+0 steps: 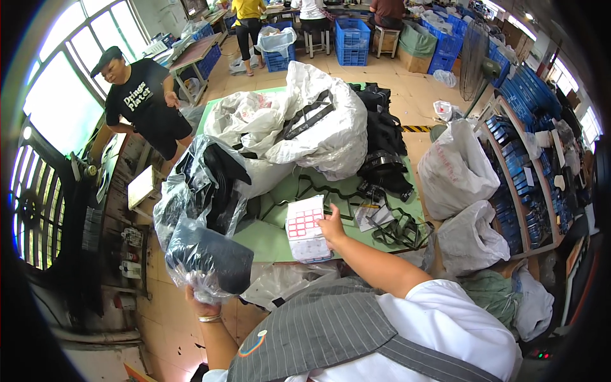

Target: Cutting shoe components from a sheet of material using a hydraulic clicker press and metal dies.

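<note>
My left hand [202,304], low at the left, is closed on the gathered end of a clear plastic bag [219,258] with a dark, flat-looking item inside. Its fingers are partly hidden by the crumpled film. Over the green table's near edge, my right hand [331,229] grips the right side of a white label sheet [305,224] printed with rows of red-outlined squares. Just behind the left bag stands a larger clear bag [213,169] with black items. Black straps [401,230] lie to the right of my right hand, beside a piece of white paper [366,216].
White woven sacks [324,121] and black goods [382,134] cover the table's far side. More sacks [458,169] stand on the floor at right, by a shelf of blue parts [519,169]. A person [143,95] stands at far left; several others work at the back near blue crates [352,41].
</note>
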Demonstrator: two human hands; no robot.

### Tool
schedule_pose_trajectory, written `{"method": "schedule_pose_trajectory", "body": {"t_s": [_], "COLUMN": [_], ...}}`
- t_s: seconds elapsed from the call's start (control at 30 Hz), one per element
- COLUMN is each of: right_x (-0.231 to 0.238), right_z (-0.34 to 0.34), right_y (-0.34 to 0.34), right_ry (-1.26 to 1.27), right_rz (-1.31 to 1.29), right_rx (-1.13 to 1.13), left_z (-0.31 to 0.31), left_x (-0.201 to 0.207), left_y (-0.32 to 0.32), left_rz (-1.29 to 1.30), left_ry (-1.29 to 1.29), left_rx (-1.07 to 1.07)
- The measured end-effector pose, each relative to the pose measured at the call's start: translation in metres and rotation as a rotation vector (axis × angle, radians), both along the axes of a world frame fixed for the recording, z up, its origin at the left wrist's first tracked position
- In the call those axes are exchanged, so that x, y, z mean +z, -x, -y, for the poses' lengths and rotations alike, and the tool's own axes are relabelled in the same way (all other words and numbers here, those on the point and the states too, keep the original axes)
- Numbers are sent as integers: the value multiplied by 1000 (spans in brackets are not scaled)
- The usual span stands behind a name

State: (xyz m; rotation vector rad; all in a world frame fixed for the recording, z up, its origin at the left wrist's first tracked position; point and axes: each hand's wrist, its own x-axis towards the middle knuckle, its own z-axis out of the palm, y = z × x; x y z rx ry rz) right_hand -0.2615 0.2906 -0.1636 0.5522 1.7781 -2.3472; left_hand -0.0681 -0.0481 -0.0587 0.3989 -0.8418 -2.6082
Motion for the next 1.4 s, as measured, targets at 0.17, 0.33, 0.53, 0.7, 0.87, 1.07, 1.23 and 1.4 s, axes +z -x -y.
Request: {"method": "schedule_pose_trajectory", "body": {"t_s": [0.17, 0.33, 0.53, 0.7, 0.87, 1.07, 1.23, 1.4], "right_x": [1, 30, 145, 232, 245, 209, 191, 177], "right_z": [6, -19, -63, -59, -59, -65, -71, -83], "right_y": [14, 44, 42, -14, -44, -50, -53, -54], "right_ry": [-39, -572, -185, -7, -542, -812, -693, -327], "right_rz": [-37, -164, -292, -551, -654, -752, -591, -218], "right_rx": [41, -103, 55, 350, 381, 149, 76, 349], "left_z": [-1, -23, -61, -108, -150, -159, -141, -111], "left_x": [-1, 5, 7, 15, 31, 27, 11, -11], "left_y": [-7, 20, 87, 132, 152, 147, 145, 149], "left_rz": [83, -61, -94, -87, -103, -155, -129, -102], "left_ry": [-50, 4, 54, 48, 15, 215, 323, 524], "left_rx": [22, -215, -566, -648, -941, -1055, -1029, -1073]}}
